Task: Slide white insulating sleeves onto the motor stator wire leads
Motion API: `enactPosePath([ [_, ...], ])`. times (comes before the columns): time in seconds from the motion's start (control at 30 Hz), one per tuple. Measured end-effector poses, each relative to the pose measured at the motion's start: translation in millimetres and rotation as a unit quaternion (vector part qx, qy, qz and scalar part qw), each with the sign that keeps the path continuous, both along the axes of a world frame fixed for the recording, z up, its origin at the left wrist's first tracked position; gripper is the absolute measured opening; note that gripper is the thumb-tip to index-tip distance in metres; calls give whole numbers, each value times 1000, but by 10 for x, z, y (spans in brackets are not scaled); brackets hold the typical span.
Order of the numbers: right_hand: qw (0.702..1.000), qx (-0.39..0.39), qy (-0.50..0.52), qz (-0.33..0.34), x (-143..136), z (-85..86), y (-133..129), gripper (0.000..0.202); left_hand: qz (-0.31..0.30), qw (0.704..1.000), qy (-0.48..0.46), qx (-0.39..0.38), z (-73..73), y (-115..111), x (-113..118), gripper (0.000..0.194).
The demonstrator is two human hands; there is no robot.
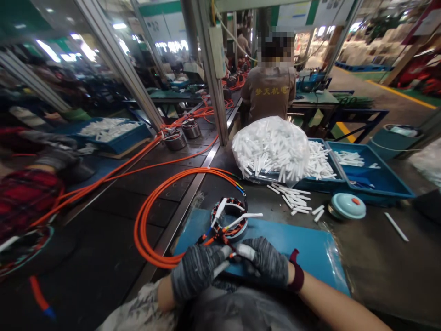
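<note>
A ring-shaped motor stator (229, 232) with dark and orange windings stands on a blue mat (296, 243). White sleeves (253, 215) stick out from its wires. In front of it, my left hand (196, 271), in a grey glove, is closed in a pinch on a thin wire lead (232, 254). My right hand (267, 262), gloved too, pinches the same lead from the other side. White covers the fingertips of both hands. A white piece (220, 268) shows under my left fingers; whether it is a sleeve I cannot tell. An orange cable (141, 225) lies coiled left of the stator.
Loose white tubes (292, 198) lie behind the mat, near a full plastic bag (272, 147) and blue trays (379, 170). A round light-blue container (347, 207) stands right. More stators (175, 139) sit along the dark line (158, 184). Co-workers are ahead and left.
</note>
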State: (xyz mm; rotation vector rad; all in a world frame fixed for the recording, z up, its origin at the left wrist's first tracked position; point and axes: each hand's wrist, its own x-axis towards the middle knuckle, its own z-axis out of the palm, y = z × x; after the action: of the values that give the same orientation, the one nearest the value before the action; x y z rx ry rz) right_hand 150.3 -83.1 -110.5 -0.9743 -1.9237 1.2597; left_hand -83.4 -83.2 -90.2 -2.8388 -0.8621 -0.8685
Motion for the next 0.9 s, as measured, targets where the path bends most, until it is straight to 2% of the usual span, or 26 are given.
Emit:
enactPosePath([
  [0.07, 996, -77, 48, 14, 2, 39, 19, 55, -9, 997, 31, 64, 8, 35, 10, 23],
  [0.17, 993, -99, 66, -5, 163, 59, -48, 52, -8, 995, 58, 84, 50, 198, 75, 34],
  [0.23, 995, -60, 47, -65, 368, 4, -135, 45, 15, 996, 66, 57, 75, 353, 144, 51],
  [0.3, 987, 16, 9, -157, 604, -121, -239, 42, 23, 996, 82, 33, 82, 494, 207, 56],
  [0.33, 985, 50, -12, -166, 713, -203, -293, 40, 19, 996, 88, 25, 79, 548, 231, 51],
  [0.4, 978, 68, -38, -193, 877, -382, -397, 36, 6, 995, 97, 15, 69, 613, 252, 42],
  [0.53, 951, 118, -122, -259, 949, -658, -535, 29, 14, 991, 132, -3, 76, 628, 208, 31],
  [0.6, 937, 168, -137, -276, 915, -718, -558, 25, 17, 983, 178, -37, 97, 618, 153, 33],
  [0.7, 921, 226, -147, -282, 876, -730, -562, 23, 38, 969, 230, -79, 139, 618, 4, 46],
  [0.83, 915, 257, -151, -272, 886, -716, -563, 23, 109, 952, 275, -83, 260, 674, -368, 52],
  [0.9, 911, 272, -153, -271, 896, -732, -565, 23, 162, 927, 314, -125, 351, 701, -606, 59],
])
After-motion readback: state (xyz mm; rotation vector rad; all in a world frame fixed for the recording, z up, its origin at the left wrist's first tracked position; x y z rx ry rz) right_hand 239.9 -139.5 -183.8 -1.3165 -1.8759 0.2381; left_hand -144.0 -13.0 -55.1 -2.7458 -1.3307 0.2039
